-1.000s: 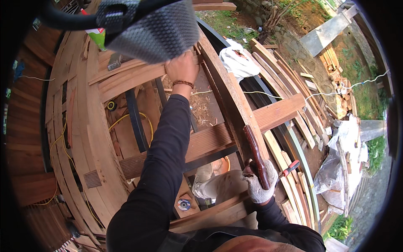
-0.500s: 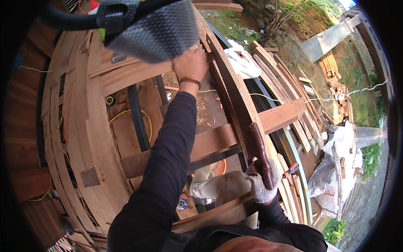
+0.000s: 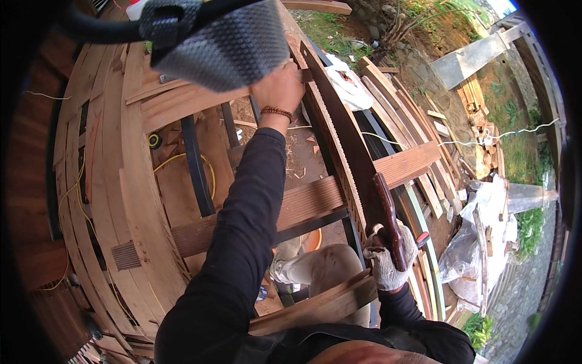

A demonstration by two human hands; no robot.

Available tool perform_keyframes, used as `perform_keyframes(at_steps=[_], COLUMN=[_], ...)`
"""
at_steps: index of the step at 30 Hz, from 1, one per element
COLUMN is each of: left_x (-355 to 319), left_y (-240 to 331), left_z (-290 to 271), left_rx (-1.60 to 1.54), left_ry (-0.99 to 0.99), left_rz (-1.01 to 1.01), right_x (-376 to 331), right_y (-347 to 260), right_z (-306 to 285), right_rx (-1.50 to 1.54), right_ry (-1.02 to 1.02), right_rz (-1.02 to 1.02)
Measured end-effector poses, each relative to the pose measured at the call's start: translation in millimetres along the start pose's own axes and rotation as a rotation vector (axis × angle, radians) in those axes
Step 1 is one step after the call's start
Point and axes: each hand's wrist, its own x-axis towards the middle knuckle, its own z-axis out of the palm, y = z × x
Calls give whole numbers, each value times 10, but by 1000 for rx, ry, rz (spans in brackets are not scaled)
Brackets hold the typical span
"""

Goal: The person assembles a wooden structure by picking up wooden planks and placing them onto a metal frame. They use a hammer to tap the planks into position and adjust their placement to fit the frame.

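Observation:
My right hand [image 3: 393, 262], in a whitish knit glove, is closed around the dark brown handle [image 3: 389, 218] of a handsaw [image 3: 339, 124]. Its long blade points away from me, with the toothed edge on the left, above the wooden framing. My bare left hand [image 3: 279, 91], with a beaded bracelet at the wrist, is closed on a wooden board [image 3: 194, 104] near its right end; a dark textured flap [image 3: 221, 48] covers some of the fingers. Below the blade, a grooved wooden beam [image 3: 309, 206] crosses from left to right.
Long planks [image 3: 115, 182] make up the deck on the left. Stacked timber [image 3: 400, 115] lies to the right, beside white plastic sheeting [image 3: 479, 242]. A red-and-black handle [image 3: 422, 239] shows by my right hand. Yellow cord [image 3: 212, 176] and dark metal bars [image 3: 197, 164] show in the gap.
My right hand has shifted slightly right and up with the handsaw, and the blade's toothed edge now shows more fully. My left hand has barely moved.

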Motion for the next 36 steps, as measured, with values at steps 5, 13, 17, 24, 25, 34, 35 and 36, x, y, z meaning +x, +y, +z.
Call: perform_keyframes(at_steps=[5, 13, 17, 24, 25, 34, 35, 36], left_x=[-48, -2, -44, -7, -23, -66, -42, -60], left_y=[57, -74, 16, -6, -11, 20, -53, -80], left_z=[-78, -12, -99, -112, -151, -62, -20, 9], left_rx=[-71, -34, -66, -67, -61, -77, -66, -65], left_ry=[17, 66, 66, 70, 85, 80, 91, 88], left_rz=[38, 43, 67, 64, 68, 73, 61, 57], right_x=[817, 103, 637, 554, 363, 1023, 1136, 1269], right_y=[-334, -150, -271, -174, -92, -233, -233, -370], right_z=[426, 95, 361, 390, 302, 539, 588, 614], right_rx=[240, 263, 158, 325, 250, 308, 373, 258], right_ry=[-71, -46, -34, -34, 1, 88, 108, 72], right_rz=[-179, 36, -172, -71, -64, -125, -149, -142])
